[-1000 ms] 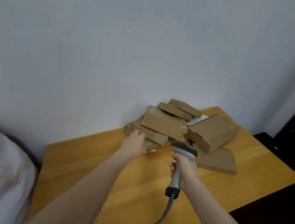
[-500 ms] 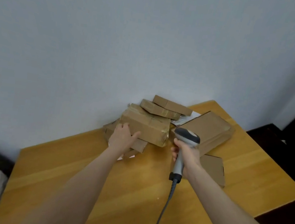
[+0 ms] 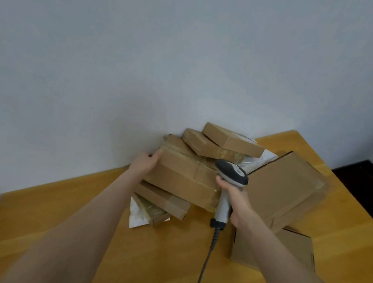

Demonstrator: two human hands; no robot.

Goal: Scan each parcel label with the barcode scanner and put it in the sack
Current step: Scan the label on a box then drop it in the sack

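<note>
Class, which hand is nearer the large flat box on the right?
Right. The right hand, holding the scanner, is beside the large flat box; the left hand grips a taped parcel farther left.

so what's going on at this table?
A person is working at a pile of cardboard parcels stacked against the wall on a wooden table. The left hand grips the end of a large box in the pile. The right hand holds a corded barcode scanner by its handle, with its head beside that box. No label shows on the box's visible faces.
</note>
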